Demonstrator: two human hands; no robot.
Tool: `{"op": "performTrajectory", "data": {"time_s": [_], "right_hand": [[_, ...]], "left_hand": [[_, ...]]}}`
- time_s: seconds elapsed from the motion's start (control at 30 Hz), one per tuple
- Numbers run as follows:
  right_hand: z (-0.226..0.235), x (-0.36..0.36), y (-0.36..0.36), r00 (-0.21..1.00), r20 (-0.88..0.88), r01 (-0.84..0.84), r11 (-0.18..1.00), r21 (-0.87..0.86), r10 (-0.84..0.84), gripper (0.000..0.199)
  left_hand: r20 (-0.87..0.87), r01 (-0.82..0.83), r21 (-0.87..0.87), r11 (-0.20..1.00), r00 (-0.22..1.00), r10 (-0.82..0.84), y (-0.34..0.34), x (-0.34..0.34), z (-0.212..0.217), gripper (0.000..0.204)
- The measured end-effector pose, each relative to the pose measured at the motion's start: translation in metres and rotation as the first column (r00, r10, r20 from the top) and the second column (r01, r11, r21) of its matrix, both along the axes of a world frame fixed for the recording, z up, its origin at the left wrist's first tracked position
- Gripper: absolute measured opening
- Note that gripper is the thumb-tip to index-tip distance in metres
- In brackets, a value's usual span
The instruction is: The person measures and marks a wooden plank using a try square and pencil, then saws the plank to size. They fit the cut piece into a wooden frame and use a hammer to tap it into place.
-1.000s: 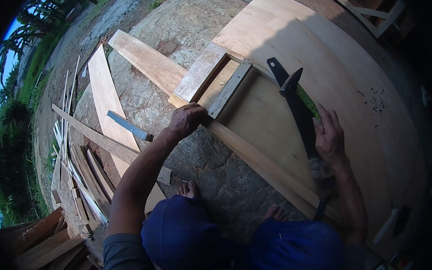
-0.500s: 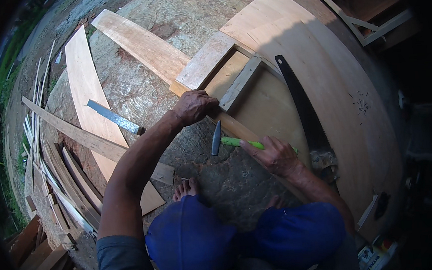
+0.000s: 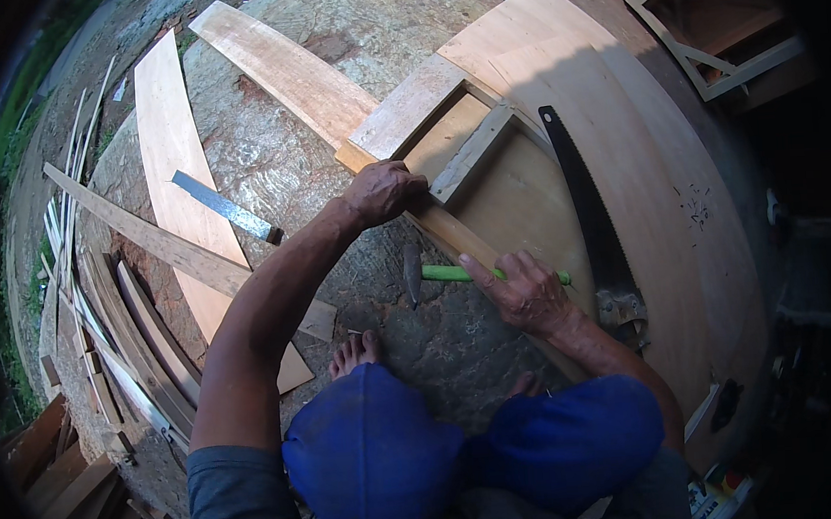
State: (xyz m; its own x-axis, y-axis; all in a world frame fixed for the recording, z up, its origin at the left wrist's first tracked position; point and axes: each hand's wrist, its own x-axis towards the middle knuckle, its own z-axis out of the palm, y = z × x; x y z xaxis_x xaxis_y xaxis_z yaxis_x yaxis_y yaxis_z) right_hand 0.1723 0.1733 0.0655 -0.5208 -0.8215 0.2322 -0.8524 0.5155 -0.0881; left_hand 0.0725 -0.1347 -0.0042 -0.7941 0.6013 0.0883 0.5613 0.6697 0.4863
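My left hand [image 3: 386, 191] is closed over the near rail of a wooden frame [image 3: 460, 235], beside the end of its crosspiece [image 3: 471, 153]. Its fingertips are hidden, so anything small between them cannot be seen. In my right hand [image 3: 529, 295] is a hammer [image 3: 447, 273] with a green handle, the index finger stretched along the grip. The slightly blurred hammer head hangs on the near side of the rail, apart from it. A thin panel fills the frame's inside. Right of the frame lies a handsaw [image 3: 583, 192] with a black blade.
Large plywood sheets [image 3: 673, 272] lie under the saw. A metal-bladed tool [image 3: 226, 206] rests on a long board [image 3: 168, 132] at the left. Strips and offcuts [image 3: 145, 343] are heaped farther left. Another wooden frame [image 3: 698, 52] stands at the far right. My bare foot [image 3: 355, 353] is on the rock.
The hammer head has turned and sits slightly lower, its handle now more level. My left hand stays on the rail. The whole view has shifted slightly.
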Motion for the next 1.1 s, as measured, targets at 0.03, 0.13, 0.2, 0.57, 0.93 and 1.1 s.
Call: {"op": "performTrajectory", "data": {"time_s": [0.03,0.13,0.2,0.57,0.93,1.1], "right_hand": [[-0.001,-0.001,0.0,1.0,-0.023,-0.006,0.999,-0.032,0.005,0.067],[-0.005,-0.007,0.005,0.997,-0.072,-0.03,0.999,-0.028,0.028,0.061],[-0.008,-0.002,0.006,0.999,0.046,-0.011,0.998,0.055,0.009,0.066],[-0.017,-0.011,0.007,0.979,0.205,-0.049,0.984,0.169,0.014,0.07],[-0.023,-0.02,0.005,0.942,0.219,0.186,0.939,0.289,-0.254,0.07],[-0.02,0.004,0.0,0.956,0.268,-0.147,0.987,0.071,0.123,0.067]], "left_hand": [[-0.008,0.009,-0.004,1.0,1.0,-0.009,0.0,-0.001,-0.001,0.007],[-0.052,0.042,0.0,0.999,0.998,-0.042,0.002,-0.002,0.001,0.008],[-0.043,0.043,0.003,0.999,0.998,-0.042,0.002,-0.003,0.0,0.008],[-0.024,0.033,-0.018,0.999,0.999,-0.034,0.001,-0.002,0.002,0.01],[-0.017,0.018,-0.002,1.0,1.0,-0.018,0.006,0.0,0.003,0.008],[-0.021,0.021,-0.017,1.0,1.0,-0.022,0.001,-0.001,-0.001,0.01]]}}
